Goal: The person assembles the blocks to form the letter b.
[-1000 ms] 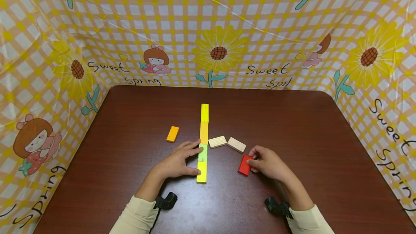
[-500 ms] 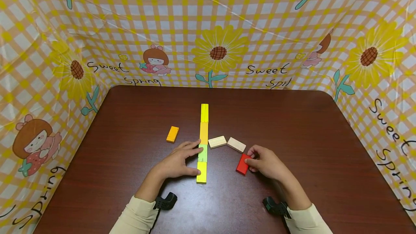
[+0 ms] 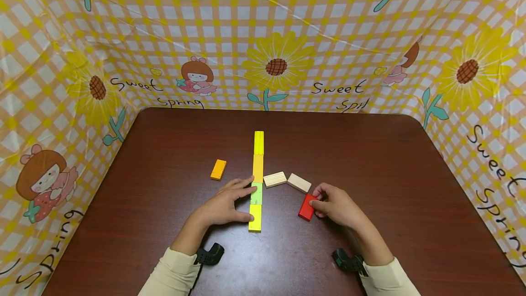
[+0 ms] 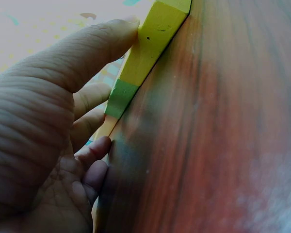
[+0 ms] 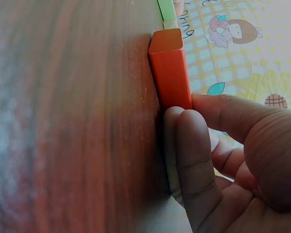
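Four flat wooden blocks, several in a straight row, run away from me: a near yellow block, a light green block, an amber block and a far bright yellow block. My left hand lies along the row's left side, thumb on the near yellow block, other fingertips touching around the green one, fingers spread. To the right, my right hand pinches a red block by its right edge, thumb on top. The red block lies flat, slanted, its far end close to a pale wooden block.
Another pale block lies between the row and the first pale one, its left end at the row. An orange block lies apart on the left. A checked cloth surrounds the dark brown table at back and sides.
My right hand has shifted the red block slightly left and away from me, toward the pale block, then stayed still. The left hand and the row have not moved.
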{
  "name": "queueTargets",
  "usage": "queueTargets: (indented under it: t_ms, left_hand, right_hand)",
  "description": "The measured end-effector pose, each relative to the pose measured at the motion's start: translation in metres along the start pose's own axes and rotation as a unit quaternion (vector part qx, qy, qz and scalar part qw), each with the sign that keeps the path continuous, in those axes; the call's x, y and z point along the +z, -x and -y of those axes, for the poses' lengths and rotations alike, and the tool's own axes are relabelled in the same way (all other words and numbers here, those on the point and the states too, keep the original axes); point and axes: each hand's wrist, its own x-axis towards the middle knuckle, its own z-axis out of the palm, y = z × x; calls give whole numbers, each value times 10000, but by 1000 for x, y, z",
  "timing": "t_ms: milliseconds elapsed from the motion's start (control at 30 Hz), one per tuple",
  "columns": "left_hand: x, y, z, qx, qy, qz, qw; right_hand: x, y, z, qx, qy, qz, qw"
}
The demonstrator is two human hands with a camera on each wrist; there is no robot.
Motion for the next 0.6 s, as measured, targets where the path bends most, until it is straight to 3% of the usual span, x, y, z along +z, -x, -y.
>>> queueTargets:
  t_ms: [600]
  left_hand:
    - [0,0,-1,-52,-15,-17,10000]
  right_hand:
    - [1,-1,-2,54,108,-18,9999]
